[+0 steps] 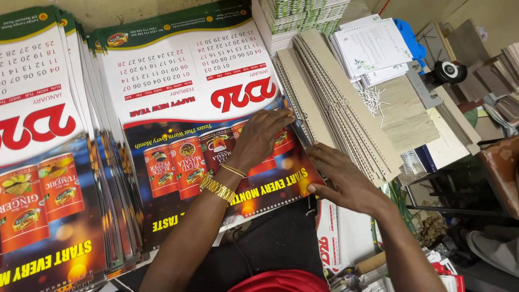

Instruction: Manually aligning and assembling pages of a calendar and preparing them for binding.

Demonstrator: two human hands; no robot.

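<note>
My left hand (259,138), with gold bracelets on the wrist, lies flat on the top sheet of a stack of printed calendar sheets (184,86), fingers reaching to its right edge. My right hand (340,176) touches the stack's lower right corner, next to a fanned pile of grey punched cardboard strips (330,103). The sheets show red tins on a dark band and month grids on white. Neither hand grips anything.
A second, taller stack of the same calendar sheets (43,140) lies at left. Behind are bundled green-edged pads (303,16), white printed papers (373,46), a blue object (413,43) and a metal punching tool (440,75). Clutter and paper scraps fill the lower right.
</note>
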